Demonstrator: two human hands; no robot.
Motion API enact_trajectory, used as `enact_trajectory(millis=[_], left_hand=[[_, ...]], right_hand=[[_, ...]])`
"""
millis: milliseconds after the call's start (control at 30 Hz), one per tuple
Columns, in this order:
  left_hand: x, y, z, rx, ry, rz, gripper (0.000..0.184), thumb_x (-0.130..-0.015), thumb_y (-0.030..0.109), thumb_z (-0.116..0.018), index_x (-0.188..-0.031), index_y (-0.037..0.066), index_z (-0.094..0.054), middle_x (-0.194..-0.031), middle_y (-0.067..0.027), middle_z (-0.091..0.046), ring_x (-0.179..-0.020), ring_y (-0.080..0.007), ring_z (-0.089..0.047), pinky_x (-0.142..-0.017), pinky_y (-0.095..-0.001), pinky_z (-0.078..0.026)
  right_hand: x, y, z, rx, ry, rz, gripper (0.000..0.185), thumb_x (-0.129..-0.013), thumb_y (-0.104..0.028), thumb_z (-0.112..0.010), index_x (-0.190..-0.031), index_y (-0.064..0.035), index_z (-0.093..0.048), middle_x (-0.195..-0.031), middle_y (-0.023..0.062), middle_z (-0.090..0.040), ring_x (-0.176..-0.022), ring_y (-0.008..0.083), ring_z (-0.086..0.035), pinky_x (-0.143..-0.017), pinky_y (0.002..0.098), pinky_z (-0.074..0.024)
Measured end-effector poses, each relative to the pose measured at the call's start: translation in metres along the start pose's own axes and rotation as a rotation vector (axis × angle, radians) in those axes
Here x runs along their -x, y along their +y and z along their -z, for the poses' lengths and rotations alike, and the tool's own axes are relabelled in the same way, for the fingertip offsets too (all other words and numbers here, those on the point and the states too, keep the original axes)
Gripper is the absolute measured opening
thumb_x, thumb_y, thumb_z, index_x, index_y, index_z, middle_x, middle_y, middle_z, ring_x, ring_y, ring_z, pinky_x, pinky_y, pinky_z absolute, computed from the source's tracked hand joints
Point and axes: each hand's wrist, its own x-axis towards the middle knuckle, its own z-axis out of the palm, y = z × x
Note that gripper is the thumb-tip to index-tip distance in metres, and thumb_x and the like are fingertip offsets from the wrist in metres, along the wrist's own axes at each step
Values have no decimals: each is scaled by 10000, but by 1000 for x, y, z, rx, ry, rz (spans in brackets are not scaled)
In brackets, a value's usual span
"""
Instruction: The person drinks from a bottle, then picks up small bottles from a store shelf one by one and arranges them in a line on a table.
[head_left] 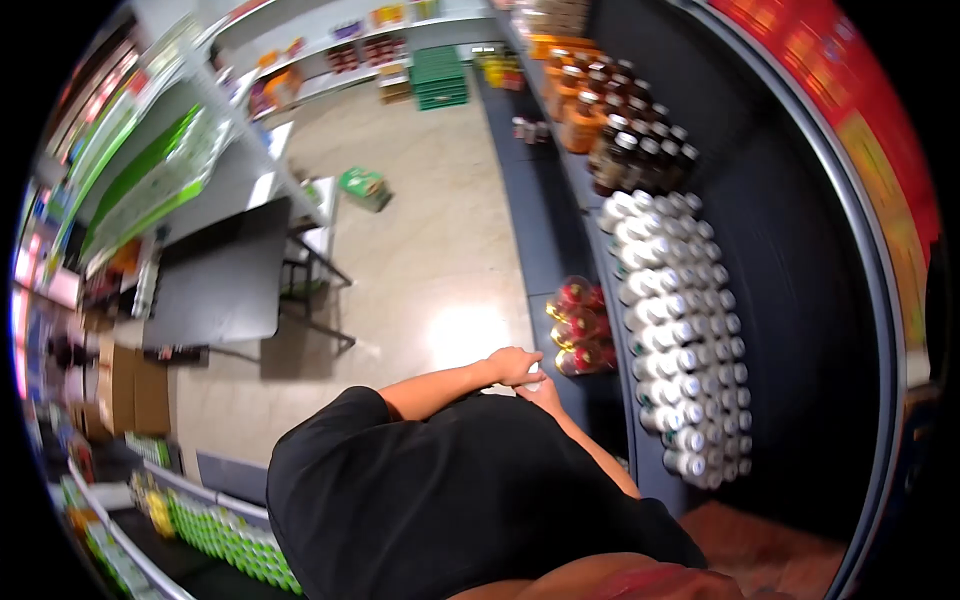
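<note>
My left hand (512,366) and my right hand (542,392) meet in front of my waist, fingers closed. Between them shows a small white thing (534,371), mostly covered by the fingers and too small to name. The left hand lies over it from the left; the right hand comes in from below. Just right of my hands, on the low dark shelf ledge (563,245), stands a group of red bottles or jars with gold parts (578,332). Neither hand touches them.
White-topped cans or bottles (675,330) fill the right shelf, with dark bottles (640,150) beyond. At left stands a black table (220,275); a green pack (364,187) lies on the floor. Farther off are green crates (438,78) and a cardboard box (135,390).
</note>
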Motion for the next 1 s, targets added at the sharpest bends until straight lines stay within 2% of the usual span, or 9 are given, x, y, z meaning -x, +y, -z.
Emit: enact_trajectory(millis=[100, 233, 367, 467, 600, 700, 800, 967, 1000], left_hand=[[32, -51, 3, 72, 124, 150, 516, -836, 520, -492, -1066, 60, -537, -782, -234, -644, -776, -424, -621, -715, -508, -482], [72, -123, -9, 193, 271, 321, 516, -822, 517, -497, -1068, 65, -544, -800, -233, -646, -781, -416, -621, -713, -501, -478], [106, -169, -24, 330, 398, 440, 482, -833, 497, -493, -1071, 83, -554, -819, -227, -652, -792, -414, -620, -721, -491, -477], [116, -192, -20, 412, 489, 546, 483, -836, 504, -497, -1075, 92, -577, -855, -230, -652, -824, -416, -619, -752, -489, -478], [129, -242, -21, 581, 592, 676, 510, -832, 514, -503, -1127, 104, -576, -965, -226, -651, -912, -393, -615, -833, -445, -475], [139, -296, -30, 716, 677, 736, 508, -832, 521, -502, -1109, 101, -576, -971, -216, -650, -921, -381, -612, -815, -436, -474], [173, -315, 13, 677, 697, 829, 454, -857, 482, -503, -1027, 70, -586, -947, -216, -637, -897, -397, -594, -782, -443, -467], [185, -369, 12, 610, 737, 912, 470, -863, 497, -484, -1031, 73, -594, -989, -225, -629, -939, -409, -575, -819, -450, -450], [184, -376, 9, 614, 736, 933, 468, -865, 496, -481, -1033, 74, -596, -1000, -227, -627, -947, -412, -571, -826, -451, -448]], right_hand=[[-43, -10, -45, -153, -160, 84, 412, -729, -195, -750, -1036, -8, -548, -886, 90, -639, -864, 148, -588, -763, 307, -462], [-97, -3, -109, 6, -392, 71, 335, -748, -167, -733, -1005, -21, -576, -888, 64, -646, -838, 130, -591, -744, 293, -463], [-126, -27, -147, 42, -635, -26, 341, -764, -204, -728, -1008, -13, -586, -918, 77, -653, -868, 141, -596, -776, 301, -470], [-165, 5, -172, 107, -737, -142, 405, -814, -187, -688, -1144, 1, -547, -1012, 87, -634, -942, 149, -586, -816, 296, -471], [-215, -5, -214, 415, -860, -70, 556, -818, -348, -685, -1201, 23, -526, -1073, 123, -621, -991, 181, -577, -875, 321, -454], [-261, -41, -260, 394, -1168, -3, 605, -818, -412, -662, -1211, 26, -520, -1065, 119, -629, -979, 190, -584, -875, 322, -454], [-308, -67, -309, 556, -1329, 0, 527, -764, -431, -675, -1084, -16, -624, -974, 130, -669, -896, 227, -628, -804, 335, -472], [-338, -146, -351, 768, -1537, 153, 611, -666, -427, -762, -1114, -37, -621, -1061, 156, -646, -1014, 250, -595, -912, 341, -438], [-348, -137, -360, 754, -1608, 192, 669, -681, -523, -716, -1139, -46, -618, -1075, 184, -646, -1015, 293, -605, -900, 362, -454]])
